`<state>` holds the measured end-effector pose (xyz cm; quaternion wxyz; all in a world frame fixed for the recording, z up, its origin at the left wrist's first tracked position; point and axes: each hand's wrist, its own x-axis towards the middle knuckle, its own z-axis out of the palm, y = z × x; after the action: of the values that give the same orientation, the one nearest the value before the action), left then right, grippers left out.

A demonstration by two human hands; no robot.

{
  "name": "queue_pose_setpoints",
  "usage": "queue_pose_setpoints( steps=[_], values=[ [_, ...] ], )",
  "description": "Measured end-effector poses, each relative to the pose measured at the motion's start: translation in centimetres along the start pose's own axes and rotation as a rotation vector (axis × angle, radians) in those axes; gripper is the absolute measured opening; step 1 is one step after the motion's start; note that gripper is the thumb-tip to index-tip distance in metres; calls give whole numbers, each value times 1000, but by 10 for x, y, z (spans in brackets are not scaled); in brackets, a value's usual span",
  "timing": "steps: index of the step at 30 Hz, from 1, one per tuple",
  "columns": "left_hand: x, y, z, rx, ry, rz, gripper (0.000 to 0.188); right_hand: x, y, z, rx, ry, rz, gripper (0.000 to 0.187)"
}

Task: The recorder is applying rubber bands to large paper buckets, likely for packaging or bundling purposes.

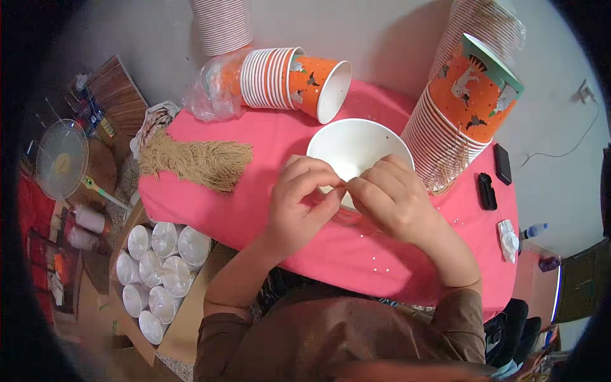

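White paper bucket (348,148), mouth facing up, long axis roughly upright, left hand (307,198) and right hand (391,198) pinched over near rim, anything grasped too small to tell.

Both hands, the left hand (307,200) and right hand (396,197), pinch together over a white bowl (356,141) on the pink tablecloth (216,213).

A grey wall (356,32) is rising behind the pink-covered worktop (272,132). Brown boards (122,95) are showing left of the worktop.
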<state>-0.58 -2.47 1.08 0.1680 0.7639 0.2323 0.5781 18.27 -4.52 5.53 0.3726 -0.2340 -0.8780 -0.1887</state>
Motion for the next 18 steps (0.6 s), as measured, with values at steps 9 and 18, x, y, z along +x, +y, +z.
queue_pose_setpoints(
  steps=[9,18],
  values=[
    [-13,-7,-1,19,14,-40,18,6,6,-19,-138,-101,-80,29],
    [-24,-14,4,113,48,-89,16,15,30,-47,-455,94,-90,27]
  ],
)
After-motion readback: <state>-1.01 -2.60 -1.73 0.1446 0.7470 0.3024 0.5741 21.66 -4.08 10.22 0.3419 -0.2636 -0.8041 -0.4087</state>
